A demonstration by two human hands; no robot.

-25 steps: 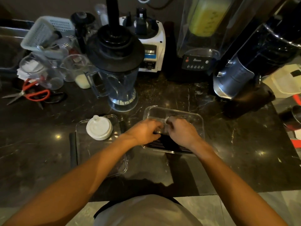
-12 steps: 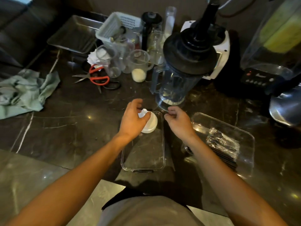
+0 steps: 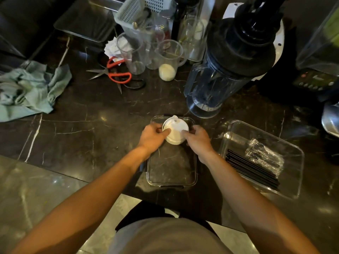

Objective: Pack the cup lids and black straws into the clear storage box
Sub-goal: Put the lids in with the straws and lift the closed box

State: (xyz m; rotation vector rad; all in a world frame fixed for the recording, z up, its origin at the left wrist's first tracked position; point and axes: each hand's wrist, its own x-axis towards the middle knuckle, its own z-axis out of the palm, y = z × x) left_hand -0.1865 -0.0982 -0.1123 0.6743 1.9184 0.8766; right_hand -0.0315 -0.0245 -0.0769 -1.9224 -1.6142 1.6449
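A stack of white cup lids (image 3: 175, 132) sits tilted at the far end of a flat clear box lid (image 3: 171, 173) on the dark counter. My left hand (image 3: 153, 137) grips the stack from the left and my right hand (image 3: 198, 140) grips it from the right. To the right stands the clear storage box (image 3: 293, 184). Black straws (image 3: 251, 168) lie inside it, beside a bundle wrapped in crinkled clear film (image 3: 264, 157).
A blender jar with a black top (image 3: 225, 74) stands just beyond the lids. Further back are clear measuring cups (image 3: 167, 59), red-handled scissors (image 3: 117, 74), a white basket (image 3: 135, 8) and a metal tray (image 3: 82, 21). A green cloth (image 3: 29, 88) lies far left.
Both hands left the storage box and went left to the white lids. The left hand took hold first, then the right joined it. The camera view shifted left and closer.
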